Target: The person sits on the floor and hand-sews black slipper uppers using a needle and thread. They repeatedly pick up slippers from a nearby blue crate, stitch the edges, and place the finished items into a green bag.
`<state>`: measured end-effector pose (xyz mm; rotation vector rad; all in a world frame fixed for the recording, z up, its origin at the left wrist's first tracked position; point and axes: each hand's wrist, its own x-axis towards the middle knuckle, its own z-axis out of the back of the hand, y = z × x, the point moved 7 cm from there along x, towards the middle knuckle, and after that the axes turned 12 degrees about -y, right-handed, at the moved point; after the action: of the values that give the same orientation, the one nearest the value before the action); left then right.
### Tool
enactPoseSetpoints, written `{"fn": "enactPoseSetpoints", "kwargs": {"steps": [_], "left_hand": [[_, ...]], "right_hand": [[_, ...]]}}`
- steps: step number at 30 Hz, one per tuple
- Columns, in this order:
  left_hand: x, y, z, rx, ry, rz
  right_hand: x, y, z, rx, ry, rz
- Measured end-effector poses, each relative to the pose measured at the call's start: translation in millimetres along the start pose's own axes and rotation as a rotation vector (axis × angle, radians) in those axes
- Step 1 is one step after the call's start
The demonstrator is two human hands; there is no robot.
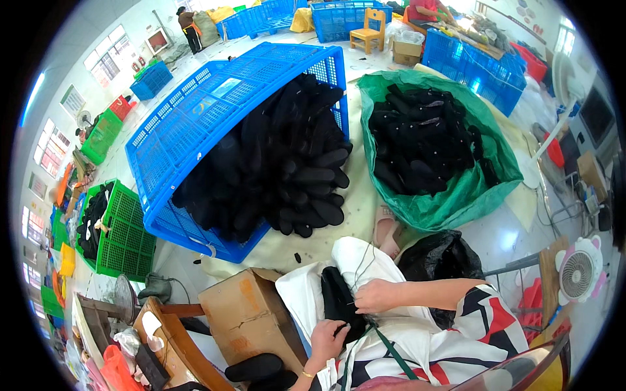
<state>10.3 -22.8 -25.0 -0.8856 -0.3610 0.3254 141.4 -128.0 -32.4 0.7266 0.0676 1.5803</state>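
On my lap, across a white apron point(355, 257), lies a long black shoe-shaped cloth piece point(336, 293). My left hand point(328, 339) grips its near end, fingers bent over the edge. At its right side, my right hand point(376, 296) is closed in a pinch; whatever sits between the fingertips is too small to make out. Thin dark threads run up over the apron from near that hand. A dark green strap point(394, 355) hangs below.
A tipped blue crate point(225, 85) spills black sole-shaped pieces point(313, 176). Right of it, a green sack point(443, 212) holds more black pieces. Close by stand a cardboard box point(241, 313), a black plastic bag point(443, 260) and a small fan point(579, 274). Other people work far off.
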Motion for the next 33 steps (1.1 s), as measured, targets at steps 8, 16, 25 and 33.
{"fn": "enactPoseSetpoints", "kwargs": {"steps": [8,16,25,33], "left_hand": [[1,-5,2,-0.02,-0.012,-0.013],[1,-8,1,-0.023,0.019,-0.015],[-4,-1,-1,-0.02,0.016,0.012],[-1,1,-2,-0.054,-0.011,0.024]], "right_hand": [[-8,-3,-4,-0.018,0.051,-0.091],[-1,14,-8,-0.024,0.075,0.024],[-1,11,-27,-0.01,0.085,0.096],[6,-7,11,-0.042,-0.017,-0.093]]}}
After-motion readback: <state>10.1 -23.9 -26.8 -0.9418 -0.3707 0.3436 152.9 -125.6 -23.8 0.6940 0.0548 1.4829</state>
